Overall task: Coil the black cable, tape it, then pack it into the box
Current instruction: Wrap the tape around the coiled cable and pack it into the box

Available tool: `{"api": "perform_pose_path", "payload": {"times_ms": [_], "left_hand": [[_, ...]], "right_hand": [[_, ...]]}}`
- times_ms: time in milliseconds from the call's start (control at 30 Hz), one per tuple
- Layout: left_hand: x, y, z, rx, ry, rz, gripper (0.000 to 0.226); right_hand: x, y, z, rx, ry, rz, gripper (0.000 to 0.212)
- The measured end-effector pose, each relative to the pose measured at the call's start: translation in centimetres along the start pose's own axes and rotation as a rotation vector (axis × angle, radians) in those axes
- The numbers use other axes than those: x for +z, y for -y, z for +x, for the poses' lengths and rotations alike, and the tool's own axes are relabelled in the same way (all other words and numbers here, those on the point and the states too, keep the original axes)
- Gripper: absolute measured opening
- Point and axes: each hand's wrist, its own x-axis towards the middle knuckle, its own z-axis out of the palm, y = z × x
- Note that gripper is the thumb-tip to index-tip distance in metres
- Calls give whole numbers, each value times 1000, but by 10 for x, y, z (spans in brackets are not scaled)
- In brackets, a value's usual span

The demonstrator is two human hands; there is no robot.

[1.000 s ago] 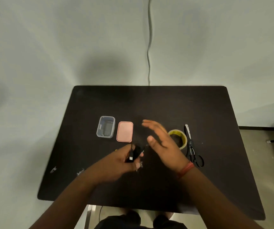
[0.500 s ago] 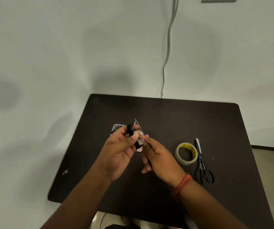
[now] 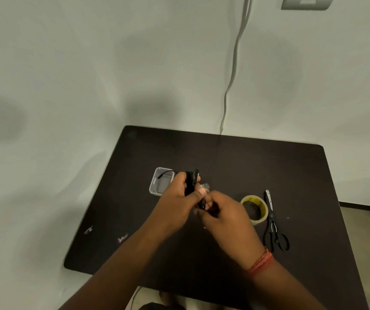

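Up above the table, the left hand is curled tight round the coiled cable, one loose end arcing over the box. Just beside it, the right hand pinches the coil's lower end with narrow fingers.
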Motion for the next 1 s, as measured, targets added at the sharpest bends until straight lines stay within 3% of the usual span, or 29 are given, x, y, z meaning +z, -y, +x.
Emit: {"api": "perform_pose_path", "payload": {"times_ms": [167, 300, 367, 467, 633, 767, 867, 1000], "left_hand": [[1, -4, -4, 59, -21, 141, 15], [3, -3, -7, 173, -44, 282, 6], [6, 0, -7, 227, -26, 367, 4], [12, 4, -8, 293, 34, 469, 5], [11, 1, -10, 259, 129, 445, 12], [11, 4, -9, 197, 155, 270, 8], [13, 6, -6, 143, 121, 111, 17], [15, 7, -3, 98, 98, -2, 22]], "right_hand": [[-5, 6, -5, 289, 39, 780, 11], [-9, 13, -6, 429, 46, 1185, 17], [-10, 15, -5, 478, 47, 1195, 21], [-13, 14, -4, 520, 81, 1011, 22], [-24, 5, -2, 517, 161, 798, 20], [-31, 1, 1, 406, 134, 695, 18], [-28, -1, 2, 297, 57, 678, 18], [-19, -5, 4, 322, -81, 811, 17]]}}
